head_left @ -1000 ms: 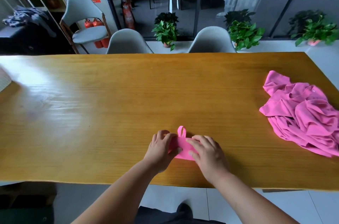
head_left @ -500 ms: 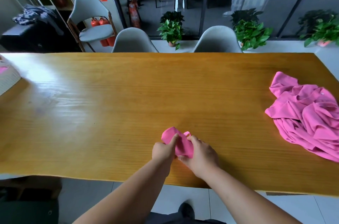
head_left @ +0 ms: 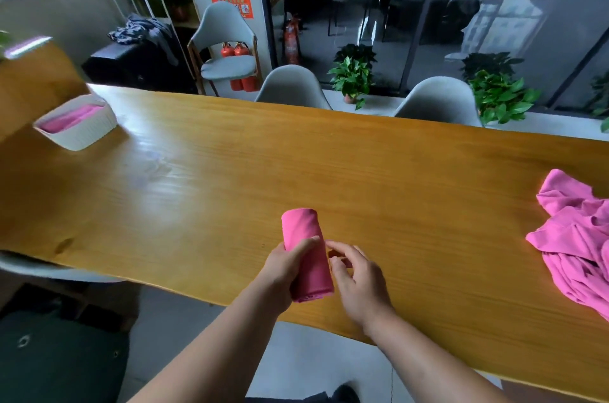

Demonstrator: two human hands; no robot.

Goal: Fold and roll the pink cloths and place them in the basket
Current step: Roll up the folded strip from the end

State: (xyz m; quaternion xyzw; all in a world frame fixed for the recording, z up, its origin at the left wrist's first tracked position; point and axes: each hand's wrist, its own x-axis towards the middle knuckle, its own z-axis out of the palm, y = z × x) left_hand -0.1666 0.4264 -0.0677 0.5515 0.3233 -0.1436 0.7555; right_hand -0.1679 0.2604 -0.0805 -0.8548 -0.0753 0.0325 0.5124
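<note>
Left hand (head_left: 286, 265) grips rolled pink cloth (head_left: 300, 228) over near edge of table (head_left: 214, 178), right hand (head_left: 357, 277) just beside roll, fingers loosely curled, holding nothing, loose pink cloth pile (head_left: 580, 237) at right, white basket (head_left: 82, 139) with pink cloth inside far left.

Light: soft daylight, dim background
Glare: pale sheen on table (head_left: 148, 168)
Blur: basket (head_left: 82, 135) and left edge smeared
Distortion: edges bowed
</note>
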